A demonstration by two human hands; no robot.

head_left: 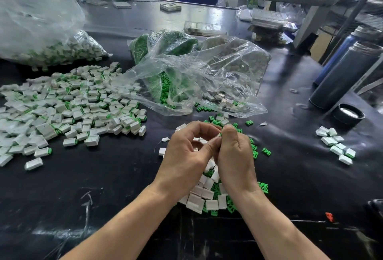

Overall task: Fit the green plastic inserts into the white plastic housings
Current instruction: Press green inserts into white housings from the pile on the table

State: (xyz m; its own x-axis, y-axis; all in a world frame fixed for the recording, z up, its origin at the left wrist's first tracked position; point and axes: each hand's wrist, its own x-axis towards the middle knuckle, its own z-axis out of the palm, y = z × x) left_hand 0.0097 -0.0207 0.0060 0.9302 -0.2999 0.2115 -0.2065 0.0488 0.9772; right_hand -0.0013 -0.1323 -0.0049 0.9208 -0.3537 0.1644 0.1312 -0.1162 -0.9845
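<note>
Meeting over the middle of the black table, the left hand and right hand press their fingertips together, pinching something small between them. A sliver of green shows at the right thumb tip and a bit of white inside the curled left fingers, but which part each hand grips I cannot tell.

Directly beneath the wrists, at 6 o'clock from the hands, lies a loose mix of white housings and green inserts. More single green inserts are scattered at 3 o'clock and 12 o'clock from the hands.

At 9 to 10 o'clock spreads a broad pile of assembled pieces, white with green showing at the ends. A clear bag at 10 o'clock holds more of the same. At 12 o'clock an open plastic bag spills green inserts and white housings onto the table.

At 3 o'clock, well apart, sits a small cluster of assembled pieces. At 2 o'clock stand two dark flasks with a black lid just beside them.
</note>
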